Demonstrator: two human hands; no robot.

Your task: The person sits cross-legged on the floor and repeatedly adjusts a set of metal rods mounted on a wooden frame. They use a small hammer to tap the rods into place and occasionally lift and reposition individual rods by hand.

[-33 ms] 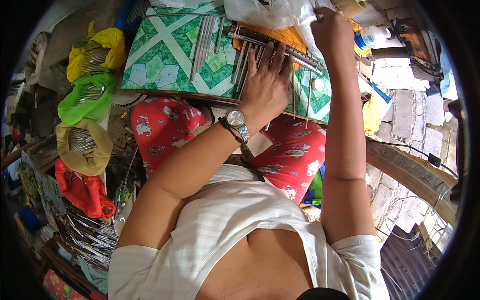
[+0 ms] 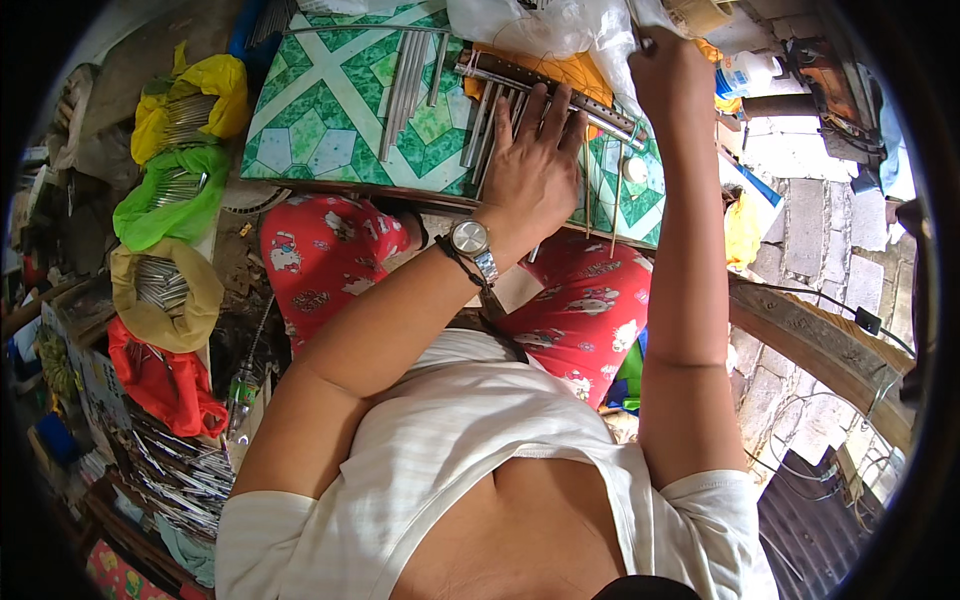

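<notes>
Metal tubes (image 2: 497,118) lie in a row under my left hand (image 2: 530,170), pressed flat, fingers spread. My right hand (image 2: 668,72), above and right, pinches a clear plastic bag (image 2: 560,28). Risk: lifting my palm could let tubes roll off the green board (image 2: 330,110).

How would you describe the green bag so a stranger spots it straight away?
Look left of the green patterned board, where a column of open bags runs down. The green bag lies second from the top, between a yellow bag and a tan bag, the only bright lime one.
</notes>
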